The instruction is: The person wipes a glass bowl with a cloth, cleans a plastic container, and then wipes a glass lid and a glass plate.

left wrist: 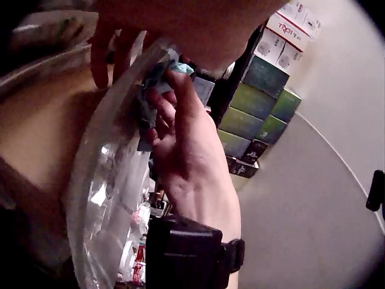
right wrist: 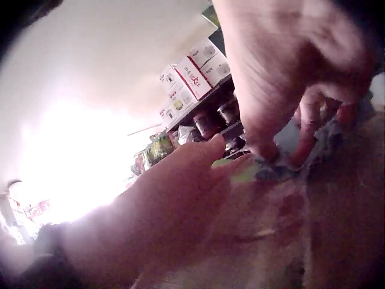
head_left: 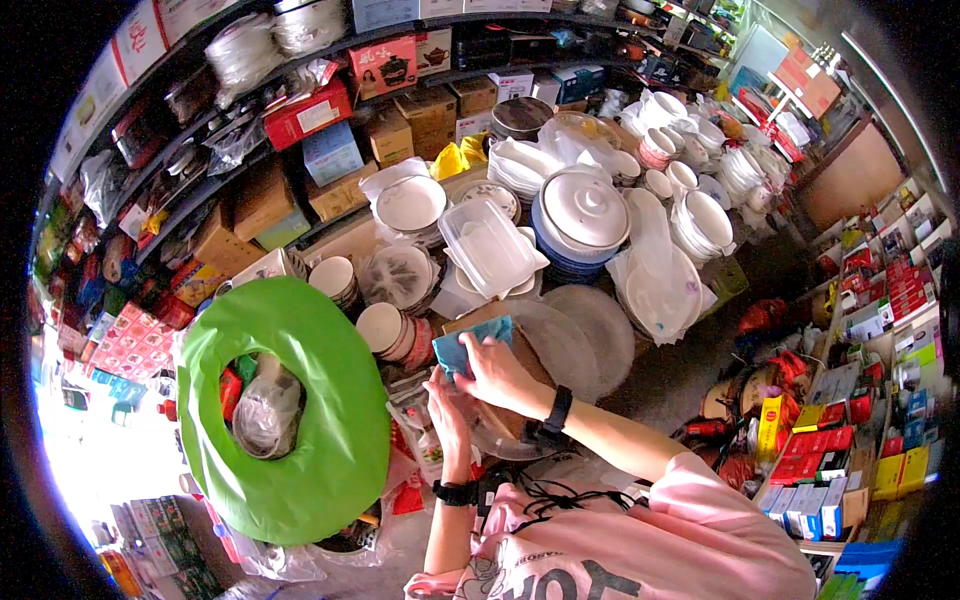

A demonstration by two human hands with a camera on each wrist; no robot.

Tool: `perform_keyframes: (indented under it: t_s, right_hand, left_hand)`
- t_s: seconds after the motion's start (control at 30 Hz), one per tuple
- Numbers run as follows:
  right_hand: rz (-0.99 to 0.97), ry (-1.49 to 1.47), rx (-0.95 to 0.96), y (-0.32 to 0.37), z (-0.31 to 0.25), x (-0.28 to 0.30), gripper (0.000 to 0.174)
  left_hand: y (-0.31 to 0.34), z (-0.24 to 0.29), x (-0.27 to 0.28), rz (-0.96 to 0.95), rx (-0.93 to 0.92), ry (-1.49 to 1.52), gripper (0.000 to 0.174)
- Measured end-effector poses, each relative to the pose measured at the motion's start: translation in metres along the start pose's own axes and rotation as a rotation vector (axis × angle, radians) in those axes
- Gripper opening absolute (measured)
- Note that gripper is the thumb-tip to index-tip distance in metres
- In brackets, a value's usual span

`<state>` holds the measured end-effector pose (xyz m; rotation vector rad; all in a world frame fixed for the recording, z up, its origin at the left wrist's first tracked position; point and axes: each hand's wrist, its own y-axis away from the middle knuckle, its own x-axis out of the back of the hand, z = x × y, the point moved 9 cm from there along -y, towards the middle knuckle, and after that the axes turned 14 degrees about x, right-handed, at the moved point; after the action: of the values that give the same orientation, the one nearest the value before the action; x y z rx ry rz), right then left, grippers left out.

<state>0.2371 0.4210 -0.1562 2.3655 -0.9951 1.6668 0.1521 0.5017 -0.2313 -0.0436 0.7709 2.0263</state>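
A blue cloth (head_left: 480,338) lies over the left edge of a round piece with a brown surface and a clear rim. My right hand (head_left: 502,378) bends its fingers down onto the cloth and grips it; the right wrist view shows this right hand (right wrist: 301,66) from close by. Lower and to the left, my left hand (head_left: 450,418) is at the edge. In the left wrist view the left hand (left wrist: 186,144) has its fingers curled against the cloth (left wrist: 145,108), thumb near its upper end, beside the clear rim (left wrist: 99,180). What lies under the cloth is hidden.
Large clear plates (head_left: 600,340) lie just right of the hands. Stacked bowls (head_left: 385,328), a plastic container (head_left: 487,245) and a lidded white pot (head_left: 585,208) stand beyond. A green ring-shaped cover (head_left: 345,420) is at the left; boxed shelves surround the area.
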Motion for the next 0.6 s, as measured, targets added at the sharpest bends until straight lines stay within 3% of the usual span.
perform_keyframes:
  t_s: [0.1, 0.2, 0.3, 0.37, 0.43, 0.5, 0.6]
  right_hand:
    - [-0.023, 0.023, -0.04, 0.013, -0.001, -0.006, 0.057]
    - [-0.028, -0.072, 0.041, 0.019, -0.015, -0.007, 0.051]
    - [-0.084, -0.1, 0.072, 0.026, -0.028, -0.013, 0.046]
    - [-0.131, -0.18, 0.036, 0.033, -0.028, -0.014, 0.043]
    - [-0.219, -0.217, 0.086, 0.041, -0.035, -0.017, 0.049]
    - [-0.149, -0.21, 0.141, 0.046, -0.039, -0.008, 0.044]
    - [-0.166, -0.141, 0.223, 0.055, -0.041, -0.006, 0.042]
  left_hand:
    - [-0.001, -0.002, -0.003, -0.006, 0.042, 0.028, 0.078]
    - [-0.007, -0.01, 0.006, 0.092, 0.002, 0.098, 0.065]
    - [-0.01, -0.014, 0.013, 0.079, -0.048, 0.004, 0.065]
    - [-0.014, -0.013, 0.008, 0.007, -0.035, 0.109, 0.064]
    - [-0.001, 0.0, 0.004, 0.062, -0.011, 0.063, 0.064]
    - [0.007, 0.008, -0.001, 0.065, 0.018, 0.074, 0.061]
    - [0.003, 0.008, -0.004, 0.02, -0.082, -0.006, 0.055]
